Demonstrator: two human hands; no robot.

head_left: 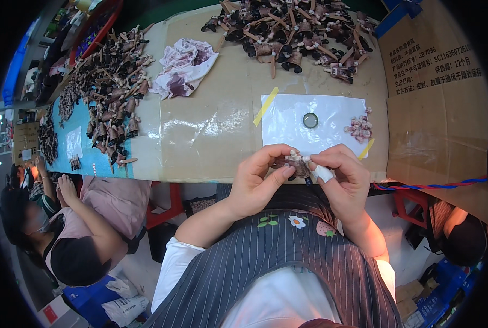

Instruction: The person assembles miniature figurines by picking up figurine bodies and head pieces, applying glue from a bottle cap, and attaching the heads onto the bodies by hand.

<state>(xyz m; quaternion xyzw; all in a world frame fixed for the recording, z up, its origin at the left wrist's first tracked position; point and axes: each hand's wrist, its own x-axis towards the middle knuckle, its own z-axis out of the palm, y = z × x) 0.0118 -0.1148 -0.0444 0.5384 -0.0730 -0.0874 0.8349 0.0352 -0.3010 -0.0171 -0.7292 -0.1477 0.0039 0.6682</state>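
Note:
Just past the table's front edge, a small doll figurine [296,164] with a pale top, brown body and dark feet is held between both hands. My left hand [263,174] closes thumb and fingers around its body. From the other side my right hand [346,176] pinches at its upper part; whether a separate small piece sits in that pinch I cannot tell. A white wrap [323,173] covers one finger of the right hand. Beyond the hands, a white sheet [285,131] carries a round bottle cap [310,120] and a little heap of pale pink parts [359,129].
Similar figurines with flat wooden sticks lie in a big pile [293,35] at the back and another [118,93] at left. A stained cloth [185,65] lies between. A cardboard box [438,131] walls off the right side. A co-worker [85,229] sits at left.

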